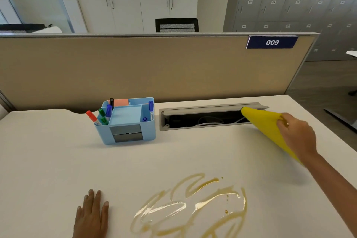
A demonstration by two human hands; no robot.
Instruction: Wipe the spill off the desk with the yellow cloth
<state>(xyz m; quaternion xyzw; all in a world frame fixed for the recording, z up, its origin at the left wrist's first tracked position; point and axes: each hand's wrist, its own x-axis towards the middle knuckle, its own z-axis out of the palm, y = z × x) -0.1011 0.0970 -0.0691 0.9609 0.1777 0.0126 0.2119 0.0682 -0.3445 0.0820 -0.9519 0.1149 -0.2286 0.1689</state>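
The wiping has not started yet. The spill (pixel 193 206) is brown and sticky-looking, and it lies in loops and smears on the near part of the desk (pixel 48 160). None of it looks cleaned. The right hand (pixel 297 133) has its fingers pinched on the yellow cloth (pixel 264 123), which is lifted up at the far right of the desk, well apart from the spill. One corner of the cloth hangs over the open cable slot (pixel 204 118). The left hand (pixel 91 216) rests flat on the desk with its fingers a little apart, just to the left of the spill, and it holds nothing. What is left is to bring the cloth over and rub the mess away. The desk is pale and smooth. A blue pen box (pixel 126 121) with markers stands at the back, in front of a tan wall panel (pixel 135 67). Behind that are white cupboards and grey lockers.
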